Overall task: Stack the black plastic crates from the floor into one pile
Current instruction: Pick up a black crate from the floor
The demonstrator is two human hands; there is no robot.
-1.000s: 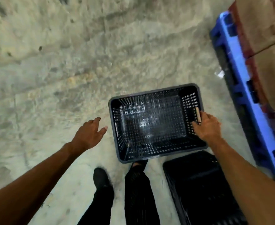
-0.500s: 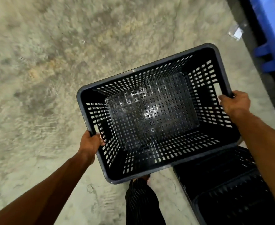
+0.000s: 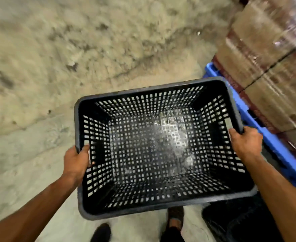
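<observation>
A black perforated plastic crate [image 3: 154, 151] is held up off the floor in front of me, its open top facing the camera and empty inside. My left hand [image 3: 76, 163] grips its left rim, thumb hooked over the edge. My right hand [image 3: 246, 143] grips the right rim. Below the held crate, at the lower right, part of another black crate [image 3: 234, 222] rests on the floor, mostly hidden by my right forearm and the held crate.
A blue plastic pallet [image 3: 273, 145] runs along the right, loaded with plastic-wrapped brown cartons [image 3: 269, 55]. Bare concrete floor [image 3: 73, 58] spreads to the left and ahead. My feet in dark shoes [image 3: 100, 232] stand under the crate.
The crate came off the floor: a second ago only my right hand touched it, then both hands gripped and lifted it. It now sits higher and closer to the blue pallet.
</observation>
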